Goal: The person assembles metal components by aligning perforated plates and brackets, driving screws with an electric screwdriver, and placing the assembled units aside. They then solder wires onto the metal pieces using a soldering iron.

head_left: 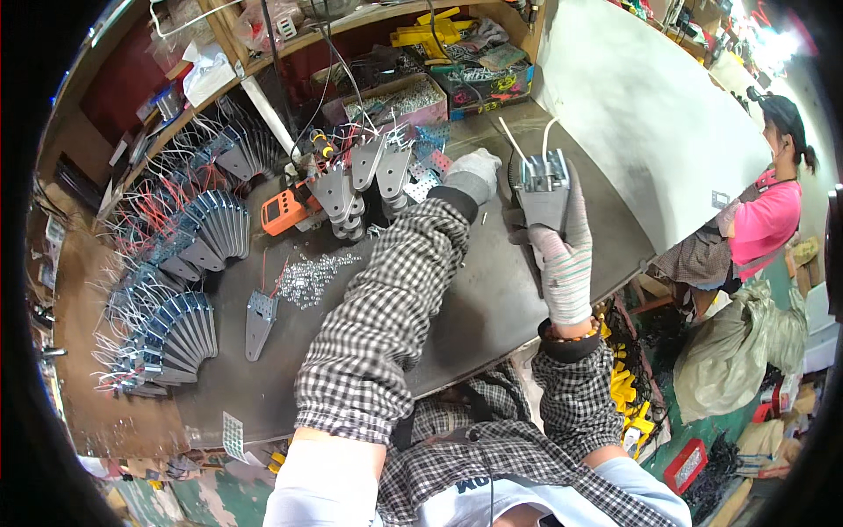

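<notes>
My right hand, in a striped light glove, grips a grey tapered metal part. This part has a metal terminal block at its upper end, and two white wires stick up from it. My left hand, in a grey glove, is reached out over the bench beside a group of blue perforated boards. Its fingers look curled, and whatever they hold is hidden. Left of that arm stand stacked grey tapered parts with wires. A single such part with red wires lies nearer me.
Rows of wired grey plates line the left of the bench. Small metal pieces lie near an orange meter. Boxes of hardware sit at the back. A person in pink is on the right, near a plastic sack.
</notes>
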